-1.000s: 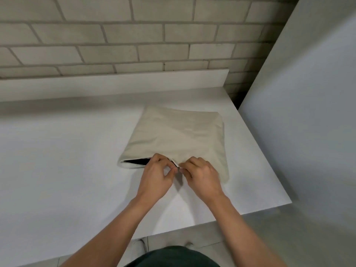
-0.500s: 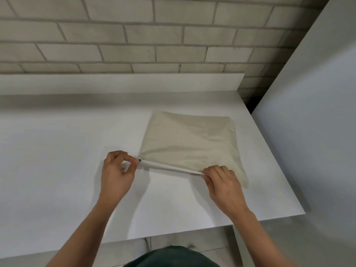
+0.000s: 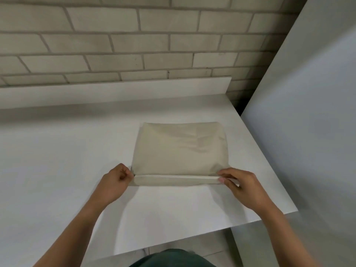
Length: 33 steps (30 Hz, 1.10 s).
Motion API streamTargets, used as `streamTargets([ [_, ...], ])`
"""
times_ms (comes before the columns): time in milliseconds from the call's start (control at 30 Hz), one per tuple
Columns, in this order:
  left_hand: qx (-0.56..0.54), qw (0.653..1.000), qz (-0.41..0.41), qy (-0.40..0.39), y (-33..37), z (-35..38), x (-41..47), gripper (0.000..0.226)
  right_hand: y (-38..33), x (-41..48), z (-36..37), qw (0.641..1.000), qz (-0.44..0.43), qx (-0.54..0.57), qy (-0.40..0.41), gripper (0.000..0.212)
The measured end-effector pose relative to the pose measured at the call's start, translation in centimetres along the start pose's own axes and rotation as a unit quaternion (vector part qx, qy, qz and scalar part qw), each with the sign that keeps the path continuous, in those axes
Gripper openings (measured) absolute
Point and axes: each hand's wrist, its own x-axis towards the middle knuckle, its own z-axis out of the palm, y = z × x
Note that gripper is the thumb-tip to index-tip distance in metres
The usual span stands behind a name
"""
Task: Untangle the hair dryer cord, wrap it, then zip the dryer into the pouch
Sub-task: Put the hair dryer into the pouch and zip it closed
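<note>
Nearby: brick wall [image 3: 154,45] behind pouch [image 3: 181,149], panel [image 3: 308,112] rightward.

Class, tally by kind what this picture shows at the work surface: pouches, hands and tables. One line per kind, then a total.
Beige pouch: 1
Hands: 2, the left hand and the right hand, each pinching one end of the pouch
White table: 1
Total: 4

Soft, diffuse light fell from above, bright on the white table [image 3: 57,170]. A wide grey shadow ran below the back ledge [image 3: 115,89], a fainter one under the left hand [image 3: 113,184]. Lines of the brick wall [image 3: 154,45] bowed towards the edges; everything looked slightly soft
</note>
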Motion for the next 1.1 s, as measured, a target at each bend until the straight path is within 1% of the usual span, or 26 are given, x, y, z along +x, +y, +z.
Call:
streamTargets([
  [67,0.057,0.998,0.007,0.016,0.2,0.8,0.6,0.008,0.1,0.9,0.6,0.997,0.038,0.047,0.045,0.025],
  [100,0.077,0.996,0.022,0.029,0.3,1.1,0.9,0.008,0.2,1.2,1.1,0.994,0.054,0.057,0.076,0.028],
  [133,0.090,0.994,0.044,0.039,0.2,1.5,1.1,0.012,0.3,1.4,1.7,0.990,0.075,0.066,0.096,0.033],
  [167,0.100,0.992,0.069,0.043,0.1,1.9,1.2,0.023,0.5,1.6,2.3,0.987,0.096,0.075,0.104,0.038],
  [233,0.106,0.988,0.111,0.024,0.1,2.3,1.5,0.057,0.4,1.8,3.1,0.981,0.130,0.097,0.109,0.052],
  [267,0.100,0.987,0.127,0.007,0.3,2.3,1.6,0.068,0.5,1.9,3.2,0.978,0.146,0.106,0.108,0.059],
  [300,0.095,0.985,0.140,-0.012,0.6,2.3,1.6,0.072,0.6,2.1,3.3,0.976,0.158,0.110,0.103,0.064],
  [367,0.110,0.980,0.157,-0.050,1.2,2.3,1.6,0.073,0.8,2.0,3.1,0.977,0.170,0.107,0.076,0.070],
  [400,0.132,0.976,0.158,-0.070,1.4,2.3,1.5,0.080,0.9,2.0,3.0,0.978,0.170,0.105,0.059,0.071],
  [467,0.171,0.969,0.144,-0.104,1.8,2.3,1.7,0.110,0.9,1.9,2.9,0.979,0.167,0.115,0.031,0.073],
  [500,0.181,0.967,0.144,-0.107,2.0,2.5,2.1,0.121,0.9,1.9,2.8,0.977,0.170,0.125,0.021,0.076],
  [567,0.187,0.966,0.146,-0.101,2.3,2.7,3.3,0.131,0.9,2.1,2.6,0.973,0.187,0.134,0.010,0.084],
  [633,0.198,0.963,0.151,-0.103,2.8,2.8,4.7,0.131,1.0,2.7,2.2,0.971,0.198,0.135,-0.008,0.092],
  [700,0.210,0.957,0.172,-0.100,3.4,2.7,5.9,0.123,1.1,3.3,1.8,0.968,0.200,0.144,-0.041,0.098],
  [767,0.190,0.960,0.190,-0.076,3.8,2.4,7.2,0.114,1.0,3.7,1.5,0.965,0.205,0.151,-0.067,0.097],
  [800,0.175,0.963,0.192,-0.065,4.1,2.2,7.7,0.111,0.9,3.8,1.6,0.964,0.208,0.153,-0.071,0.095],
  [867,0.169,0.965,0.189,-0.069,4.6,2.1,8.7,0.101,0.8,3.9,1.7,0.962,0.208,0.163,-0.069,0.093],
  [933,0.187,0.961,0.192,-0.073,5.1,2.3,9.3,0.087,0.7,3.9,1.7,0.962,0.203,0.172,-0.066,0.093],
  [1000,0.178,0.963,0.189,-0.070,5.2,2.5,9.9,0.073,0.7,4.2,1.7,0.961,0.207,0.173,-0.067,0.095],
  [1100,0.151,0.969,0.185,-0.067,5.5,2.6,10.5,0.064,1.1,4.8,1.5,0.961,0.211,0.163,-0.071,0.099],
])
